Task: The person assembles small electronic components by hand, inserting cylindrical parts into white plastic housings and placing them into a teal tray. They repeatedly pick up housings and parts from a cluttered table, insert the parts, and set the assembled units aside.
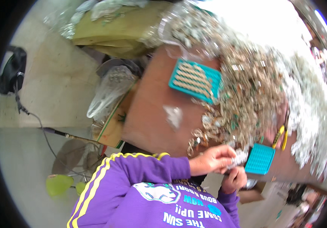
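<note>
Teal tray [216, 78] on the brown desk [148, 117] holds rows of beige pieces [191, 79], seemingly the finished share; the large loose heap [247, 89] beside it looks undone. The left hand [210, 160] pinches a pale, blurred item [239, 157] near the desk's edge; the right hand [235, 179] curls just below, its grip impossible to tell.

left fingers [224, 151] pinch a whitish bundle [240, 157]; right fingers [240, 174] curl beside it.
</note>
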`<state>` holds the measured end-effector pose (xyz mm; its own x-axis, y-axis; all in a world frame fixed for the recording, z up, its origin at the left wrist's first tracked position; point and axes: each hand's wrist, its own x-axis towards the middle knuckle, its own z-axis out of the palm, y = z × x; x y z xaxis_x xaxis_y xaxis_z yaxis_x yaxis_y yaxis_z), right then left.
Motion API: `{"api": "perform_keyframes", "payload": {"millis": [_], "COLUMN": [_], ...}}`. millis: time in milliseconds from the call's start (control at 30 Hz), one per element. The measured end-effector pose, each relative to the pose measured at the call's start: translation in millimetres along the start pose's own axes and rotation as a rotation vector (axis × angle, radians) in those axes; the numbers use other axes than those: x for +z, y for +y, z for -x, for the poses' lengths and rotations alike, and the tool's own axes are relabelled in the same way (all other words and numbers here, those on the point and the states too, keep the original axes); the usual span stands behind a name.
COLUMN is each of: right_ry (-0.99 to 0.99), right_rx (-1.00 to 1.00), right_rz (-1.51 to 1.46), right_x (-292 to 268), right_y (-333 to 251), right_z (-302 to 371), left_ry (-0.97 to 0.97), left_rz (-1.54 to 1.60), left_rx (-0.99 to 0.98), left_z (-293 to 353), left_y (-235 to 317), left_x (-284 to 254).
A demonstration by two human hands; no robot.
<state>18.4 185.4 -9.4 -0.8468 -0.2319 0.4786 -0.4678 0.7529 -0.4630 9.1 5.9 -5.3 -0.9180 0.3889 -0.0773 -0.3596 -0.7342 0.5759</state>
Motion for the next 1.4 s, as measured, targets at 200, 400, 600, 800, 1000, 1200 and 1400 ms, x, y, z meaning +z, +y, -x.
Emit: {"api": "perform_keyframes", "payload": {"millis": [200,400,600,800,1000,1200,1400], "right_ry": [-0.072,-0.035,0.055,-0.872,-0.632,-0.052,0.028], "right_rx": [0.026,0.024,0.008,-0.036,0.617,1.061,1.544], "right_rz": [-0.146,0.112,0.056,-0.538,-0.781,-0.662,-0.868], "right_x": [10,13,10,92,263,388,484], "right_y": [-2,1,-54,-168,-245,-200,-142], "right_z": [-2,4,15,85,92,52,54], "left_ry": [-0.016,-0.089,0.423,0.757,0.829,0.653,0.859], "left_rz": [-0.071,0.027,0.306,-0.290,-0.524,-0.371,-0.422], "left_rx": [-0.134,0.298,0.929,0.747,0.620,0.618,0.694], "left_z": [12,73,207,307,417,462,460], "left_y": [21,112,187,263,347,390,398], "left_x": [10,-15,-130,-255,-303,-328,-332]}}
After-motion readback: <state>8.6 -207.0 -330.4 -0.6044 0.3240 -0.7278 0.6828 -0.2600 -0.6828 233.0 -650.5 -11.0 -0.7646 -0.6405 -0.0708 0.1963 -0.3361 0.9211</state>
